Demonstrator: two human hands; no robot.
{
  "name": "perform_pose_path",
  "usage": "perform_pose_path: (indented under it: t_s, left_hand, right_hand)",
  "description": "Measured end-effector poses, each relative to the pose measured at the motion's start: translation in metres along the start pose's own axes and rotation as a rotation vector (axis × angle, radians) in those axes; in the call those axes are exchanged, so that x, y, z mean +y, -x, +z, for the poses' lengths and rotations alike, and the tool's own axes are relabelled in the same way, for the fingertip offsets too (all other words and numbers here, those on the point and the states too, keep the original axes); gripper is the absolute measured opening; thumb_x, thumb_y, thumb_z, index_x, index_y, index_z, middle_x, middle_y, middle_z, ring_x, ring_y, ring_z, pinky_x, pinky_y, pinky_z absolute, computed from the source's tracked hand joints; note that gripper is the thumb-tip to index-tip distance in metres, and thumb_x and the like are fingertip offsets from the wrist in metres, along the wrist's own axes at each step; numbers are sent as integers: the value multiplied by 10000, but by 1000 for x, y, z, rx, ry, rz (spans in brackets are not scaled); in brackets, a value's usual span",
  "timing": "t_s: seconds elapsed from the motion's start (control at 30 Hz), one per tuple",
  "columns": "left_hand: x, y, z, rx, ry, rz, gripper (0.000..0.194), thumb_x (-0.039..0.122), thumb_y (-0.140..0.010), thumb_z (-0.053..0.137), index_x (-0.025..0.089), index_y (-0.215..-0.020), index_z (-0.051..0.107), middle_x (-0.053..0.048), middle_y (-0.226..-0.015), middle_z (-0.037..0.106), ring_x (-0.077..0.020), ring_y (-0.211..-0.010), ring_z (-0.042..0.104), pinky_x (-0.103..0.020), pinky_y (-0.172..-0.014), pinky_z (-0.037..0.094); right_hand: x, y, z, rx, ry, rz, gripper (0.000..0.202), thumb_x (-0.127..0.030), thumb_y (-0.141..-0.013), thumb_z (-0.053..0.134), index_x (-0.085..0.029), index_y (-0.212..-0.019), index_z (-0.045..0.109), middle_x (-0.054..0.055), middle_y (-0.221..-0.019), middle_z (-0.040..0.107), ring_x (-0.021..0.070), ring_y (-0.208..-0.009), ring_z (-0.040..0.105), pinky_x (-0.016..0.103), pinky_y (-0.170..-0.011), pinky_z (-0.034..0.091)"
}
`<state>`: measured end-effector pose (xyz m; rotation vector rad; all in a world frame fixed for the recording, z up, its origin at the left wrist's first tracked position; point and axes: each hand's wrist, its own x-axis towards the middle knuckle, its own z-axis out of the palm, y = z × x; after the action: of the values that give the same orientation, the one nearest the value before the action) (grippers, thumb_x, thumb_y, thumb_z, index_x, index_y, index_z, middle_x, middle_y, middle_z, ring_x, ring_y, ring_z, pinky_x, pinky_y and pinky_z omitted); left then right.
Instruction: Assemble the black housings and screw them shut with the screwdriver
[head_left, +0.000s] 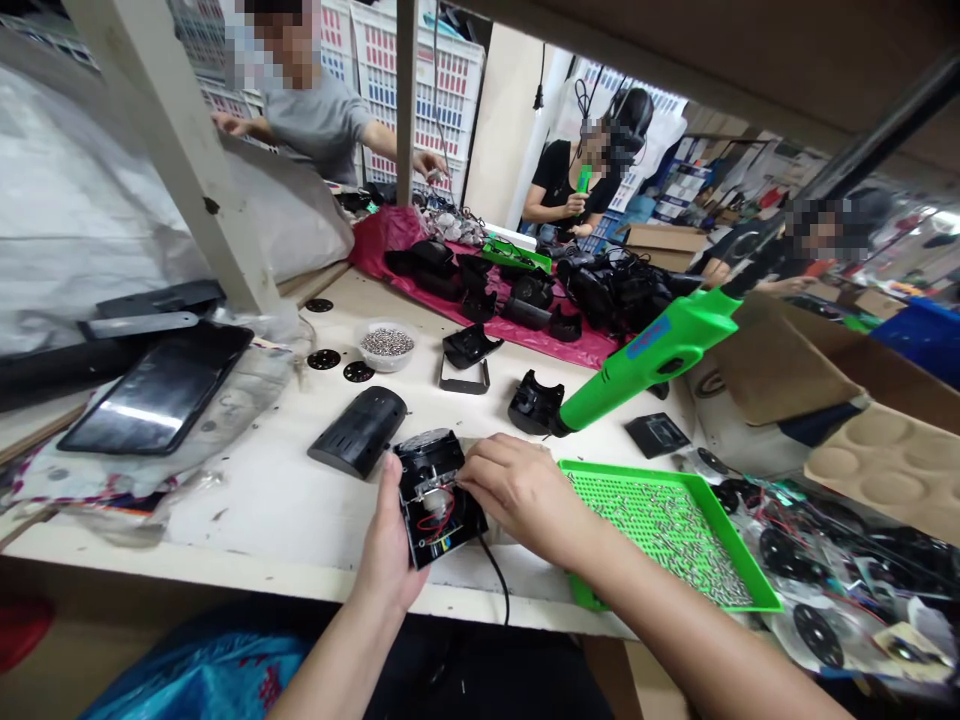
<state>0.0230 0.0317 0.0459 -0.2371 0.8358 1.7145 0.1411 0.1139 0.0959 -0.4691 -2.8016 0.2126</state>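
A black plastic housing [442,500] with red wires and a small motor-like part inside lies tilted in my left hand [390,530], whose thumb presses its left edge. My right hand [517,490] is at the housing's right side, fingertips pinched together over its inner parts; whatever they hold is too small to make out. A black cable hangs from the housing over the table edge. Behind my left hand rests a black curved cover [358,432]. The green electric screwdriver [645,360] stands tilted beside another black shell [535,402].
A green tray [761,590] of screws is at right, near bagged parts and cartons [780,360]. A bowl [386,345] of small metal pieces sits further back. Black parts lie on pink plastic [375,240]. A post [180,150] rises at left. Other people work beyond.
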Motion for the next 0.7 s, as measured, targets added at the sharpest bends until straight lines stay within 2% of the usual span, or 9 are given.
perform_pose_path:
  t_s: [0.1,0.17,0.23,0.33,0.4,0.53,0.7]
  left_hand:
    - [0,1,-1,-6,9,25,496,514,-930,438,134,-1168,650,-117,-1029,741,-255,-1025,673,-420,-961,502]
    - [0,0,-2,-8,26,27,527,538,-927,419,139,-1187,644,-118,-1044,738,-255,-1026,673,-422,-961,501]
    - [0,-1,-2,-4,35,29,537,548,-926,410,146,-1193,645,-116,-1062,734,-252,-1017,676,-418,-960,501]
    - [-1,-3,-2,12,30,50,540,551,-925,403,148,-1187,649,-112,-1073,730,-243,-995,681,-404,-958,500]
    - [-2,-4,-2,10,27,74,548,563,-923,397,151,-1176,655,-110,-1073,729,-236,-995,679,-391,-958,499]
    - [-6,-5,4,38,-30,163,536,572,-917,397,167,-1149,663,-101,-1047,731,-235,-1013,671,-385,-942,506]
    - [-9,-17,25,76,-163,295,474,546,-910,427,176,-1077,672,-81,-1013,731,-220,-987,677,-361,-918,514]
  right_hand:
    - [-3,11,1,88,-92,95,160,-230,-967,502,-154,-1028,628,77,-952,658,208,-876,600,327,-769,480]
    - [-8,25,4,173,-146,176,177,-248,-976,483,-159,-1071,603,83,-974,660,217,-907,612,345,-786,491]
    - [-17,41,11,206,-178,255,177,-282,-972,490,-163,-1044,599,75,-912,664,224,-850,628,352,-739,502]
    - [-32,61,26,191,-212,343,227,-344,-937,554,-169,-1079,578,60,-855,681,235,-768,651,355,-673,510]
    - [-39,69,35,201,-255,398,249,-309,-928,567,-176,-1137,554,37,-819,697,221,-725,665,333,-646,508]
    - [-42,67,44,261,-290,434,264,-201,-932,519,-174,-1190,566,35,-821,730,197,-697,683,298,-629,513]
    - [-28,57,38,389,-245,453,253,-175,-901,515,-151,-1115,647,81,-933,747,202,-753,697,316,-708,548]
